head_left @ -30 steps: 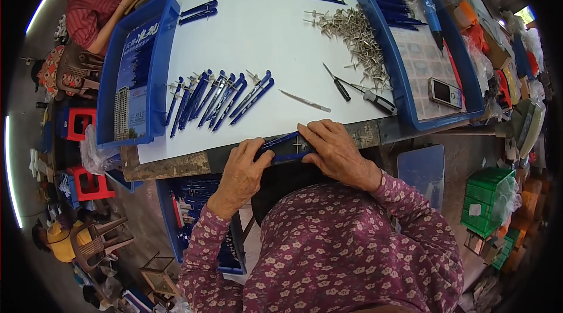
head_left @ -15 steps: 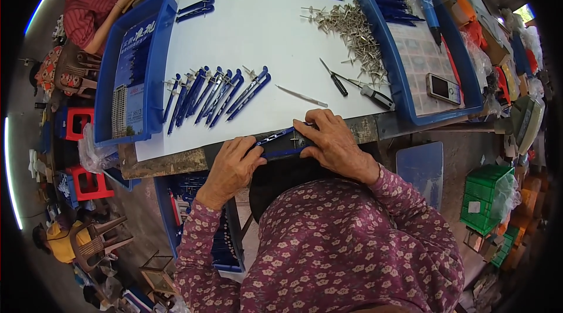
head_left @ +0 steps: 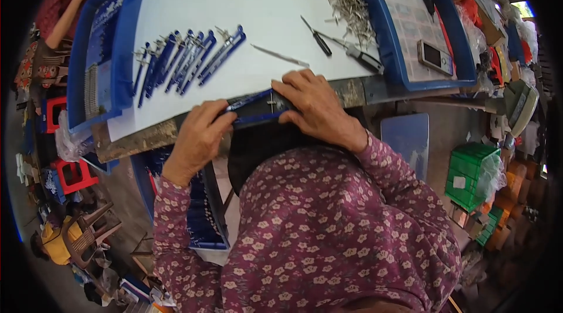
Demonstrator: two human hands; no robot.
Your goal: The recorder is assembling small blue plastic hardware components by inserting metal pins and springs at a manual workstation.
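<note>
And here are both hands at the table's near edge, apart from each other, each clamped on the same blue two-legged piece [head_left: 255,117]. The left hand [head_left: 198,137] has the left end, where the legs come close; the right hand [head_left: 318,103] takes the right side, fingers at the far leg, thumb at the near one. Between those legs, a small metal cross-shaped part [head_left: 271,102]!

The piece sits right by the worn wooden rim of the table [head_left: 126,144], just nearer than the white sheet [head_left: 234,8]. Beyond the left hand, a slanting row of blue pieces [head_left: 196,63] fans across the sheet, and from there a broad white stretch opens toward the far side, with the pile of metal pins [head_left: 346,2] bordering it on the right.

Nearer in, metal tweezers [head_left: 281,55] lie just beyond the right hand, then a black-handled screwdriver [head_left: 322,44] and a grey-and-black hand tool [head_left: 363,59], its handle close to the right tray.

The sides are walled: left blue tray [head_left: 125,49] on one flank, right blue tray [head_left: 382,34] on the other, a mobile phone [head_left: 436,58] inside it. The floral sleeves [head_left: 381,160] reach in from the near side.
</note>
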